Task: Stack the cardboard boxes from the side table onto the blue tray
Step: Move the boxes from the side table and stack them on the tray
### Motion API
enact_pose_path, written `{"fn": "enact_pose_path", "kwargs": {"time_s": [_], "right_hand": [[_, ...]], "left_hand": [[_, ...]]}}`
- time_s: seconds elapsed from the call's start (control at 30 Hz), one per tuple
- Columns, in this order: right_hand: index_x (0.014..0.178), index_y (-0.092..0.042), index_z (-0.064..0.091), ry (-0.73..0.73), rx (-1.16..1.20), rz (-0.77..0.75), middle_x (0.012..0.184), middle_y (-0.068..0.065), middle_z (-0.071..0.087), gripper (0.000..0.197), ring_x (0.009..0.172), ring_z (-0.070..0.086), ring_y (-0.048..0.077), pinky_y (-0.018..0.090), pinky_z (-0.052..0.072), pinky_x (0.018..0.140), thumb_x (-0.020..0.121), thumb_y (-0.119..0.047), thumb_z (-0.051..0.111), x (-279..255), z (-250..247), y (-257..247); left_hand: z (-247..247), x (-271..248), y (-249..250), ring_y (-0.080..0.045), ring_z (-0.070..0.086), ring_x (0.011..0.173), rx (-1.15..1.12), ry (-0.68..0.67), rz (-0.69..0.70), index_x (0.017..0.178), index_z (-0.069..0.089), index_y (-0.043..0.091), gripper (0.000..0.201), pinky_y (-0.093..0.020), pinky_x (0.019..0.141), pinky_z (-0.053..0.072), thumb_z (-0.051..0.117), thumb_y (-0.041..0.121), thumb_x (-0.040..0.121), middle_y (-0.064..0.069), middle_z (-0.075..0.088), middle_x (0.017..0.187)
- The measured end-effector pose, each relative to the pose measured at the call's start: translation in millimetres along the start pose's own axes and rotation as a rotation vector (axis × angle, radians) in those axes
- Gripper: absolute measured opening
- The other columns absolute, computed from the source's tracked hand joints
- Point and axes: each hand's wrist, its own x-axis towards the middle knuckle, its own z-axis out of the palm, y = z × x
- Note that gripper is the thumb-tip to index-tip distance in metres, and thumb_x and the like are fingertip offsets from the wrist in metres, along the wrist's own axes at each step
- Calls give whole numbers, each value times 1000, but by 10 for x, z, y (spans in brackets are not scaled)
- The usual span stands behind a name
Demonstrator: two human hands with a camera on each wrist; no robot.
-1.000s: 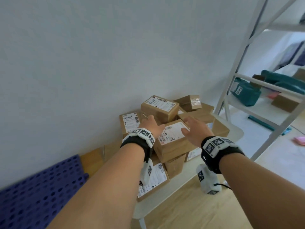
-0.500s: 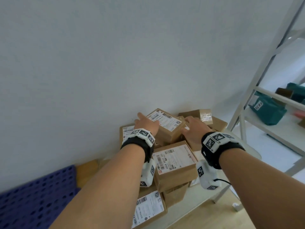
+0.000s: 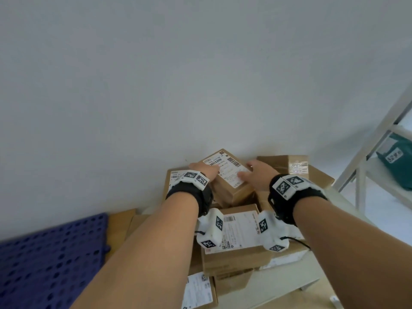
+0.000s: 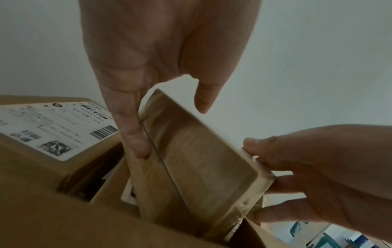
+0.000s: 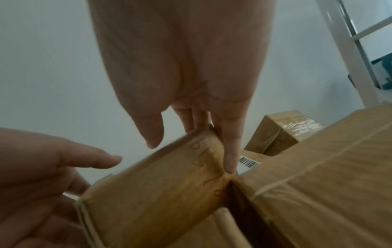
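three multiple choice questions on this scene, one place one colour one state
1. Where is the blue tray in the head view?
A lower left corner
B hanging on the wall
C on top of the boxes

2. What colour is the parcel on the shelf?
A red
B teal
C yellow

3. How do the left hand and right hand meet the top box?
A one on each side, fingers against it
B only one touches it
C neither touches it

1 A, it fills that corner.
2 B, teal wrapping with a white label.
3 A, each presses an opposite side.

Arms fwd; L hand (image 3: 201,169), R hand (image 3: 258,172): fingers (image 4: 131,130) straight, thumbs (image 5: 152,132) apart.
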Motion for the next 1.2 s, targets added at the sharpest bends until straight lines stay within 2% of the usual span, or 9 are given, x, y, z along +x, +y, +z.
{"fn": "enact_pose_path", "kwargs": {"time_s": [0.1, 0.43, 0.57, 0.67, 0.77, 0.93, 1.03, 1.1, 1.2], "right_hand": [[131, -12, 51, -5, 34, -17, 121, 7, 64, 45, 103, 63, 21, 32, 54, 87, 94, -36, 58, 72, 15, 25], [126, -13, 48, 11, 135, -54, 111, 2, 63, 34, 93, 66, 19, 36, 58, 83, 97, -30, 54, 33, -123, -61], [119, -14, 48, 53, 166, -48, 103, 2, 64, 28, 92, 67, 21, 41, 59, 83, 98, -32, 52, -29, -212, -146], [112, -14, 47, 129, 233, -37, 98, 4, 65, 24, 89, 68, 23, 43, 60, 80, 99, -34, 49, -107, -307, -248], [107, -13, 48, 204, 303, -35, 97, 5, 66, 26, 86, 68, 24, 45, 60, 78, 100, -38, 43, -208, -399, -409], [102, -13, 49, 280, 427, -64, 99, 6, 66, 36, 90, 67, 26, 49, 59, 78, 97, -47, 39, -378, -450, -727], [99, -12, 50, 291, 506, -77, 99, 7, 65, 35, 89, 67, 26, 45, 61, 72, 98, -45, 38, -506, -389, -921], [96, -13, 50, 307, 528, -79, 98, 7, 65, 34, 87, 67, 26, 42, 61, 68, 98, -45, 39, -576, -318, -1032], [94, -13, 50, 306, 570, -72, 97, 6, 66, 34, 86, 68, 26, 43, 62, 68, 97, -47, 41, -677, -171, -1188]], "left_hand": [[-22, -2, 14, -37, 67, 97, -8, -33, -20, 105, 50, 21, 26, -44, 91, 56, 57, 41, 90, -13, 62, 123], [-138, -22, 131, -39, 68, 101, -184, 8, -38, 104, 51, 20, 34, -44, 92, 56, 65, 39, 81, -18, 61, 128], [-258, -160, 209, -40, 63, 109, -214, 38, 38, 127, 51, 6, 40, -46, 94, 54, 58, 28, 94, -19, 58, 130], [-407, -308, 256, -32, 69, 97, -327, 51, 100, 133, 39, 17, 50, -48, 79, 61, 64, 26, 91, -8, 64, 114], [-568, -436, 274, -20, 69, 87, -373, 73, 190, 137, 34, 27, 53, -32, 60, 58, 63, 28, 92, -2, 68, 108], [-820, -604, 223, -29, 62, 114, -390, 225, 298, 148, 28, 31, 87, -48, 98, 51, 67, 54, 73, -3, 59, 134], [-1012, -680, 139, -31, 66, 106, -398, 245, 306, 102, 66, 16, 47, -46, 95, 53, 64, 57, 79, -5, 70, 110], [-1124, -705, 39, -33, 69, 96, -430, 247, 313, 74, 63, 14, 51, -46, 90, 56, 63, 64, 67, -9, 73, 91], [-1282, -726, -164, -30, 68, 96, -545, 204, 289, 92, 61, 10, 65, -49, 90, 55, 63, 66, 57, -12, 71, 103]]}}
